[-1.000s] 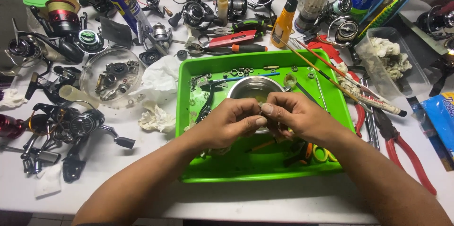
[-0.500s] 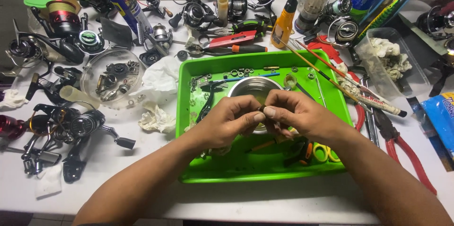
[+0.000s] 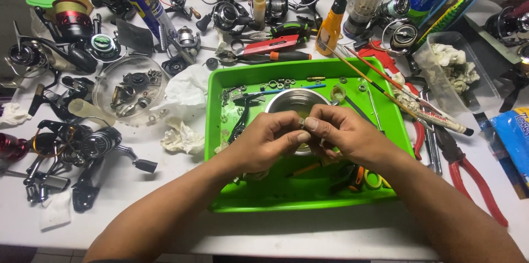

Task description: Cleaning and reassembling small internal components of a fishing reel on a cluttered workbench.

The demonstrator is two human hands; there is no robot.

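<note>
Centrally, the left hand and right hand meet fingertip to fingertip above the bright green plastic tray, fingers curled narrowly around a small metal part pinched between them; its kind cannot be told. Just behind the hands, a round steel bowl stands inside the tray, with loose small rings and washers along the tray's far side. Left of the tray, on the white table, a clear round plastic dish holds dark reel parts.
</note>
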